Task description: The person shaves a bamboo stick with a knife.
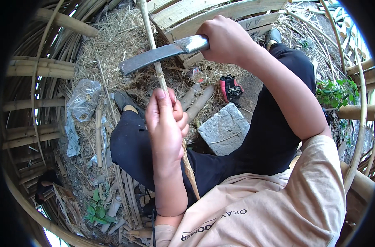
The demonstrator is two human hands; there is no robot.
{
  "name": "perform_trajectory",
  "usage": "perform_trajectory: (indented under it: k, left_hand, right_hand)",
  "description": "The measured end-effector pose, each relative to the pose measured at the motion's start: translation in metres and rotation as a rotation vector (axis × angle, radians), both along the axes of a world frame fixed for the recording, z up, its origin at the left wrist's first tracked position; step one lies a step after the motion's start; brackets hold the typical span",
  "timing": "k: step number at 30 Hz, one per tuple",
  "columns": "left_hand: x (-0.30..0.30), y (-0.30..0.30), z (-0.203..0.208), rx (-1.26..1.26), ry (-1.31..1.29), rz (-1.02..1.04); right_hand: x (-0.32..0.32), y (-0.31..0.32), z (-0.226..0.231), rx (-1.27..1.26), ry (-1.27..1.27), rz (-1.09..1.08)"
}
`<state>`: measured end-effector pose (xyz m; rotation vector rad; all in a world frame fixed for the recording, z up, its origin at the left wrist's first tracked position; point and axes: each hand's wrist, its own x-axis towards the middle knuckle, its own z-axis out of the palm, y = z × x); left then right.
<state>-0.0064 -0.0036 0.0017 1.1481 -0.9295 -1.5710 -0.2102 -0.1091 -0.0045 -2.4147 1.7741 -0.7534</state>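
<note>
My left hand (167, 113) is wrapped round a long, thin wooden stick (148, 31), which slants from the top of the view down to my lap. Below the hand its lower end looks browner and rests against my shirt. My right hand (226, 39) grips the handle of a machete (152, 58) with a broad dark blade. That blade lies crosswise over the stick, a little above my left fist. Whether its edge bites into the wood cannot be made out.
Between my legs sit a grey stone block (224, 129), a black-and-pink item (232, 88) like a glove, and short bamboo lengths (200, 101). Shavings (109, 53) litter the ground beside a clear plastic bag (84, 101). Planks (220, 16) stand ahead; bamboo rails (39, 72) line the left.
</note>
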Motion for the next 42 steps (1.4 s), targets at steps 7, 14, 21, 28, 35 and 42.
perform_trajectory:
  k: [7,14,21,28,35,42]
  left_hand:
    - [-0.007,0.014,0.009,0.026,0.08,-0.082]
    - [-0.004,0.018,0.01,0.033,0.097,-0.122]
    - [0.006,0.014,0.011,0.073,0.233,-0.176]
    - [0.017,0.005,0.008,0.087,0.293,-0.168]
    - [0.01,0.006,0.006,0.081,0.221,-0.133]
    - [-0.006,0.015,0.004,-0.02,-0.062,-0.021]
  right_hand:
    - [-0.021,-0.035,-0.005,-0.108,-0.145,-0.185]
    - [-0.032,-0.034,0.024,-0.242,0.004,-0.213]
    - [-0.034,-0.048,0.021,-0.48,-0.249,-0.2]
    - [-0.015,-0.026,-0.003,-0.248,-0.004,0.014]
    - [-0.012,-0.021,-0.002,-0.096,-0.006,0.021]
    - [-0.016,-0.027,0.014,-0.059,-0.006,-0.121]
